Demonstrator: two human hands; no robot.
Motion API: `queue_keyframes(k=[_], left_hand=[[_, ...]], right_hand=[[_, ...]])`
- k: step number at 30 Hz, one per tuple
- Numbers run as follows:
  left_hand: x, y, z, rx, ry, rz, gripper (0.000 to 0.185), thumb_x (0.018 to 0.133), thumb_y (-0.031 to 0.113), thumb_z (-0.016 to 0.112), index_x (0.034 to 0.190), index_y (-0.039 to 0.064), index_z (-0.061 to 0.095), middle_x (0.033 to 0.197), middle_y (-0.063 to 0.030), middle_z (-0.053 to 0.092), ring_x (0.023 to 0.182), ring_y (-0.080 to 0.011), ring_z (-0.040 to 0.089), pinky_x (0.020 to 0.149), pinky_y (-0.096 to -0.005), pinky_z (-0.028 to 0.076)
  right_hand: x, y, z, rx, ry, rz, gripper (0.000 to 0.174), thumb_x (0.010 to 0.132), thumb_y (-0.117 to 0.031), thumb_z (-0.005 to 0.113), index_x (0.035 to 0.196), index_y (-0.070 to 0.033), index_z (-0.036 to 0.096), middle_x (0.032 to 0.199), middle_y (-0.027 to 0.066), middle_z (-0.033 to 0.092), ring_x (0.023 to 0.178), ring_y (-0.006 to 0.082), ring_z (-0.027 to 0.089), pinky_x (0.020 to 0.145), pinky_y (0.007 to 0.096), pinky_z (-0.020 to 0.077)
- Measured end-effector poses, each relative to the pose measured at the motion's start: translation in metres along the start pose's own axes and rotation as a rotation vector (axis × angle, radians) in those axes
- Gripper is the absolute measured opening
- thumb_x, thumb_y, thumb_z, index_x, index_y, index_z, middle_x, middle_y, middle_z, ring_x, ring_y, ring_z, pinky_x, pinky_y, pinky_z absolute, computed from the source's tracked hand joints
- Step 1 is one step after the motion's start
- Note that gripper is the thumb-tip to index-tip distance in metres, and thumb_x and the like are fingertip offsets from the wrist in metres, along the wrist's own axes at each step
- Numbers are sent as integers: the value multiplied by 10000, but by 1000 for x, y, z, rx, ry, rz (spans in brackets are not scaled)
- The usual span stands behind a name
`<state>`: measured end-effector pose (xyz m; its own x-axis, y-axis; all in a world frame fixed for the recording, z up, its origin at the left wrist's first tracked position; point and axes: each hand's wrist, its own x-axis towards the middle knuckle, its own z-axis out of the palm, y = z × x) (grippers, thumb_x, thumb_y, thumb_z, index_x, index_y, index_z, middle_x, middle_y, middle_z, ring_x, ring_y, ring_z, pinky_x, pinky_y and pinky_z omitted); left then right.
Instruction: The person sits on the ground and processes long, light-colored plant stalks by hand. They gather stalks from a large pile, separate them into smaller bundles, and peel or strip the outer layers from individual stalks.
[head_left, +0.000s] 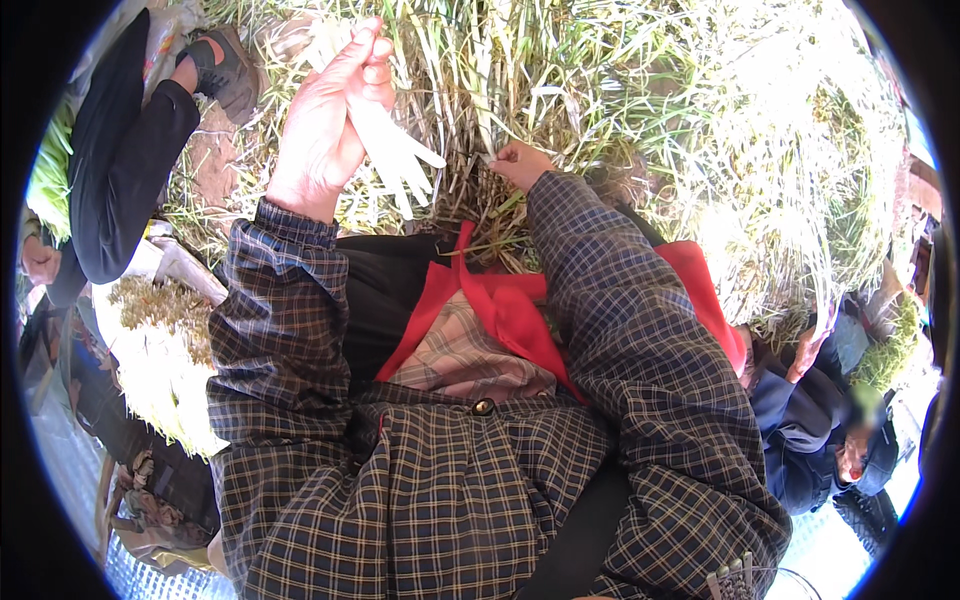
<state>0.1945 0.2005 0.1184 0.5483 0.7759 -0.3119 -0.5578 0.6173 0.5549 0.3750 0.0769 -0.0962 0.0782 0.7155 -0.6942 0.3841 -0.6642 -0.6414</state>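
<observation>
My left hand (322, 127) is raised at the upper left, closed around a small bunch of pale stalks (394, 157). Their white ends fan out down and to the right, and sunlight washes out their detail. Lower and to the right, my right hand (525, 163) is at the near edge of a heap of long green and straw-coloured leafy stalks (600, 97). Its thumb and forefinger pinch what looks like a pale stalk (487, 142) there. The rest of that stalk runs in among the others.
A red cloth (510, 311) lies over my lap. At the left are another person's dark-trousered leg (142, 172), a shoe (223, 73) and a trimmed bundle of pale stalks (169, 352). Someone in dark clothing (795, 427) sits close on the right, a hand (810, 349) at the heap.
</observation>
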Motion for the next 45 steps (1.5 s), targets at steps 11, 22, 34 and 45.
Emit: queue_keyframes(k=[11,22,34,45], left_hand=[[-11,-3,11,231,40,11,94,820,112,562,879,68,503,825,-64,558,664,-98,500,549,-183,423],[-12,-13,23,462,-17,-64,181,817,103,560,982,72,493,1006,-142,577,848,-141,566,599,-172,427],[-13,-29,20,423,-89,-95,155,807,61,559,944,88,490,958,-106,593,793,-117,569,569,-191,415],[-10,-44,18,537,37,24,156,797,89,582,937,44,530,849,-47,593,760,-117,562,634,-223,444]], right_hand=[[-64,-68,-11,1268,-135,-303,147,811,-168,539,917,-65,550,788,50,570,588,194,562,548,312,481],[-153,-123,-110,981,153,-962,155,835,-163,477,949,-85,547,768,37,569,671,156,535,650,339,472],[-157,-122,-47,655,24,-683,197,838,-65,517,1028,-22,489,900,21,541,833,103,518,740,240,423],[-141,-132,-45,853,332,-800,98,773,-61,592,850,-101,547,744,14,547,687,118,512,603,225,427]])
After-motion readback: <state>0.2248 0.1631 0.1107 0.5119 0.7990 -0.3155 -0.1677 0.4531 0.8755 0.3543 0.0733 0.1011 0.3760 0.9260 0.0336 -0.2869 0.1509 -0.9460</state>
